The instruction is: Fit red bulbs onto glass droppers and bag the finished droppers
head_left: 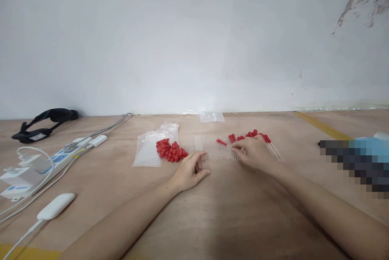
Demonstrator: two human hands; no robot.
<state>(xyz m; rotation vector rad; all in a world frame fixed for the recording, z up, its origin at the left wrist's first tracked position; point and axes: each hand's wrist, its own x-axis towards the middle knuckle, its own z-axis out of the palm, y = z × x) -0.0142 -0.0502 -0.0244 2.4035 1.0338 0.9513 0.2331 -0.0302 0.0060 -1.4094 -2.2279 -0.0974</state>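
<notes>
On the worktop (212,211) the left hand (191,172) rests loosely curled and empty beside red bulbs (170,150), the right hand (253,152) fingering clear tubes (212,148) mid-worktop, its grip unclear; tubes look light, brittle, best pinched mid-shaft.

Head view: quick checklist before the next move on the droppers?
1. Left hand free, resting on the table: ok.
2. Right hand on the row of glass tubes: ok.
3. What the right fingers grip: cannot tell.
4. Pile of red bulbs within left reach: ok.
5. Capped droppers lie apart from uncapped tubes: ok.
6. One loose red bulb lies on the tubes: not ok.
</notes>
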